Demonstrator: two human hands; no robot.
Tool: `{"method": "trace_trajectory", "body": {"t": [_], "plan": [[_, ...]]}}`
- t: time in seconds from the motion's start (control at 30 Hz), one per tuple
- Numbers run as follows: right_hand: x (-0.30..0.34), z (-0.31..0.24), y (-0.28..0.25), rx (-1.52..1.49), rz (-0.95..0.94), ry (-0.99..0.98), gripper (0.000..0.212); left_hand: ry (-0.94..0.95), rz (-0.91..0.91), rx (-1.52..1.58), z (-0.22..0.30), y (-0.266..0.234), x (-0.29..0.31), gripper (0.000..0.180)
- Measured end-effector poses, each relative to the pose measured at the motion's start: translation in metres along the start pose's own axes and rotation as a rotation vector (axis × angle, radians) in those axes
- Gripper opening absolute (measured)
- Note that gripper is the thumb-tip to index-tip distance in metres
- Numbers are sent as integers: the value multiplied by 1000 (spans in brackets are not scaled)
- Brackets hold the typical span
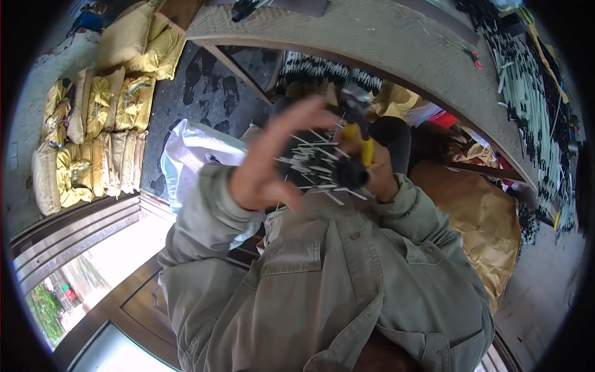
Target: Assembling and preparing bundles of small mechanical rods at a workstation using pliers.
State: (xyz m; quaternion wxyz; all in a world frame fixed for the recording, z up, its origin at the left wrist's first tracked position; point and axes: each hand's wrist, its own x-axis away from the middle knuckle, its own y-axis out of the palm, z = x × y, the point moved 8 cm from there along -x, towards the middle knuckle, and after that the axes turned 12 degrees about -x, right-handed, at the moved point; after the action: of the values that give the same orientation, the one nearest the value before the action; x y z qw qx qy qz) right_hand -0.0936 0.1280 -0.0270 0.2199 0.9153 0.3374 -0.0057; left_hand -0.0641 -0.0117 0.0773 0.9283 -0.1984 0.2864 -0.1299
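My left hand (269,158) is raised in front of my chest, thumb and fingers spread apart, slightly smeared by motion, and it holds nothing I can see. To its right, my right hand (381,173) is closed round a hand tool with yellow-and-black handles (367,147); its exact kind is hard to make out. Between the hands, a cluster of thin white and black sticks (307,158) points in many directions at lap height. A dark rounded end (353,174) shows beside my right fingers; I cannot tell what it belongs to.
A grey worktable (347,28) curves across the far side, with a small red-handled tool (476,59) on it. Many white and black strips (527,105) lie at the right. A brown paper sack (474,217) stands at my right, a white bag (198,155) at my left. Stacked yellow sacks (93,149) line the left.
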Motion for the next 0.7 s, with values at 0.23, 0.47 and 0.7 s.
{"method": "trace_trajectory", "body": {"t": [0.23, 0.47, 0.7], "plan": [[35, 42, -54, -518, 280, 191, 25, -666, -508, -653, -95, 11, 206, 63], [13, 11, -33, -141, 423, -36, 18, -614, -260, -666, -76, 49, 184, 114], [-26, -2, -11, 72, 250, 59, 19, -530, -202, -571, -114, 28, 170, 117]]}}
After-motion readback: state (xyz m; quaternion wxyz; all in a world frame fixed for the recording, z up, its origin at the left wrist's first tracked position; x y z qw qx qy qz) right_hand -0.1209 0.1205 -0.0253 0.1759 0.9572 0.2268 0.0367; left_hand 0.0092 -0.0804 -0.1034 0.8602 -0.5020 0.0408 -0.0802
